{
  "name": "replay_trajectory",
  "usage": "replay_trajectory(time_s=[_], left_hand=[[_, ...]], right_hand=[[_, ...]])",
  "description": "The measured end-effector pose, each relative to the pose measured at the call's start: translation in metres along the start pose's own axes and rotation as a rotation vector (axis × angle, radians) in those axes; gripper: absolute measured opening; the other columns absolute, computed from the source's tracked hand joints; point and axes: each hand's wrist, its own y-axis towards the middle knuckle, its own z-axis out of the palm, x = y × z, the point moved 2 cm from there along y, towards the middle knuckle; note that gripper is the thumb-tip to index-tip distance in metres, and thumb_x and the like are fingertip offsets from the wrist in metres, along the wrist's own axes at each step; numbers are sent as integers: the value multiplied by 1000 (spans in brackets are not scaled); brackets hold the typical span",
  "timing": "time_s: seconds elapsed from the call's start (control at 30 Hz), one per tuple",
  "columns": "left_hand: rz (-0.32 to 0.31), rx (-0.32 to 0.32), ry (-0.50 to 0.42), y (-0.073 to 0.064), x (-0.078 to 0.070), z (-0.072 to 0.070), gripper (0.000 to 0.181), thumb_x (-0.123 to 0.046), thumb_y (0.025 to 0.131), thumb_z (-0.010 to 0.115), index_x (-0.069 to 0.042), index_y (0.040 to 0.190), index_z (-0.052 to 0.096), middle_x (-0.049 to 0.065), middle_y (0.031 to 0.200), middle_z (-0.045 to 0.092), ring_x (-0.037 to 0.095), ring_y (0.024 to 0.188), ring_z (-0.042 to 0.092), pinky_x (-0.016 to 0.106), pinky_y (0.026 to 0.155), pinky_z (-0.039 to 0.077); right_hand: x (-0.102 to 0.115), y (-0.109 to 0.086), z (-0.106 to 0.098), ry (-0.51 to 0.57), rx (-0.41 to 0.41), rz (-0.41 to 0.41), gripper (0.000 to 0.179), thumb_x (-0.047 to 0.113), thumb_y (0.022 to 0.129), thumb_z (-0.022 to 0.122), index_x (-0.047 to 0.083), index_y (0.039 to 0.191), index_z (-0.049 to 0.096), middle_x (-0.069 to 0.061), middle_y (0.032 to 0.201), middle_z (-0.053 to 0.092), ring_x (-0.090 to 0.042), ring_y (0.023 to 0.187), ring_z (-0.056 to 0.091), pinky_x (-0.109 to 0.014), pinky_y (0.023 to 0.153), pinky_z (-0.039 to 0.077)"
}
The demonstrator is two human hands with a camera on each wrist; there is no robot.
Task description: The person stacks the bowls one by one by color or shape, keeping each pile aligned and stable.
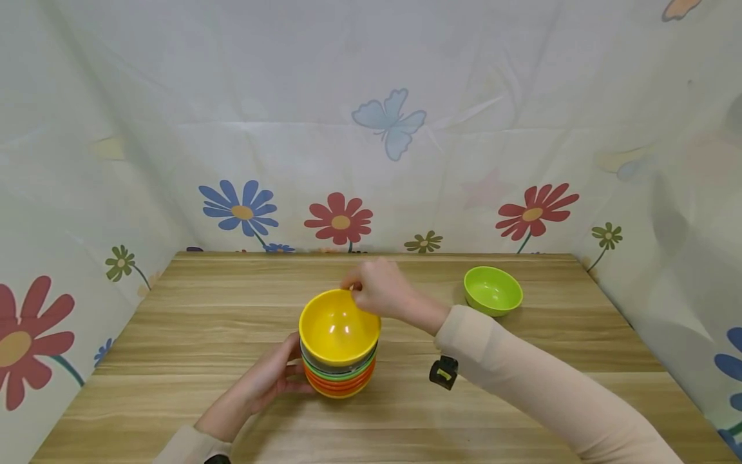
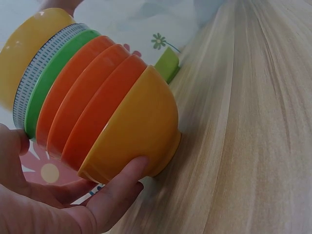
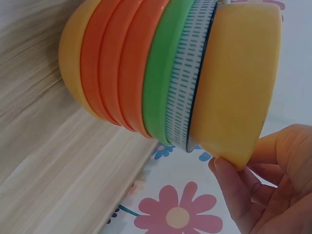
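Observation:
A stack of bowls (image 1: 340, 385) stands on the wooden table. From the bottom up it has a yellow bowl (image 2: 141, 131), three orange bowls (image 3: 111, 63), a green bowl (image 3: 158, 78) and a white bowl with teal dashes (image 3: 187, 73). On top sits another yellow bowl (image 1: 339, 325), tilted slightly and partly inside the patterned one. My right hand (image 1: 382, 290) pinches its far right rim between thumb and fingers. Around the left side of the stack, my left hand (image 1: 272, 377) holds the lower bowls, a fingertip on the bottom yellow one.
A lime green bowl (image 1: 493, 290) stands apart at the back right of the table (image 1: 232, 296). Behind and at the sides hangs a white cloth (image 1: 290, 148) printed with flowers and a butterfly. A black device (image 1: 444, 372) is at my right wrist.

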Motion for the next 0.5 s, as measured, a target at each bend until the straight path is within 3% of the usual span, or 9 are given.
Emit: replay_trajectory(time_s=[0.5], left_hand=[[1,-9,-19,0,1,-1,69,-58,89,42,-3,131,44,13,118,52,23,99,60,48,80,53]], right_hand=[[0,-1,9,1,24,61,23,2,79,60,12,93,75,-2,86,71,-12,57,49,-16,43,31]])
